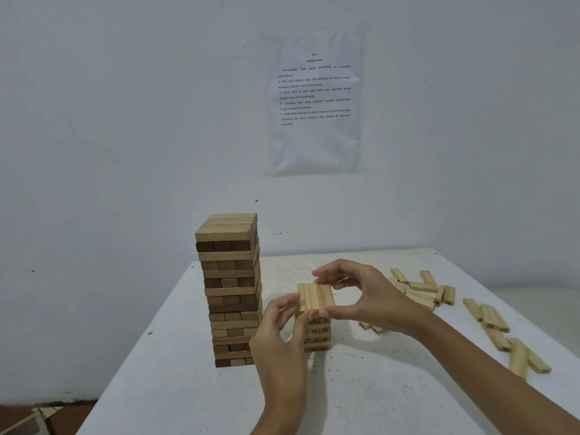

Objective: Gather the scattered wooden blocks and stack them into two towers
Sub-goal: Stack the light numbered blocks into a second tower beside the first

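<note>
A tall tower of brown and tan blocks [230, 290] stands on the white table [361, 394], left of centre. Right beside it rises a short tower of pale blocks [315, 328] with dark markings on their ends. Its top layer [314, 296] is three pale blocks side by side. My left hand [281, 337] touches that layer's left and near edge with its fingertips. My right hand [367, 295] pinches the same layer, fingers at its far edge and thumb at its near right corner.
Loose pale blocks lie scattered on the right: a heap [422, 288] behind my right hand and several more [502, 334] toward the table's right edge. A printed sheet [314, 102] hangs on the wall. The table's left edge runs just past the tall tower.
</note>
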